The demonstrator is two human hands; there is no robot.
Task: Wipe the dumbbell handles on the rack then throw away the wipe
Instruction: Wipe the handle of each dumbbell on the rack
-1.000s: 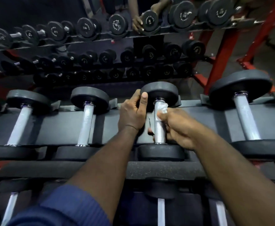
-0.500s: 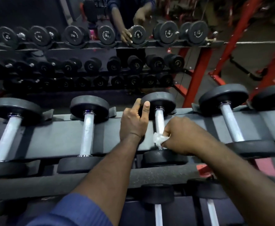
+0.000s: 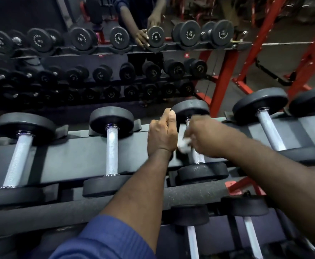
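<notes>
I see left hand gripping the far dumbbell head; right hand, just beside, holds wipe on the handle.

two bare forearms reach in from the bottom edge. the left arm wears a blue sleeve with fine ribbed lines running along the cloth; its cuff sits high up the forearm, leaving the wrist and most of the forearm uncovered. the right arm is bare as far as it shows. the left hand is sharp, with a short, pale thumbnail showing. the right hand is blurred, so its fingers cannot be told apart. no rings, watch or bands show on either wrist.
</notes>
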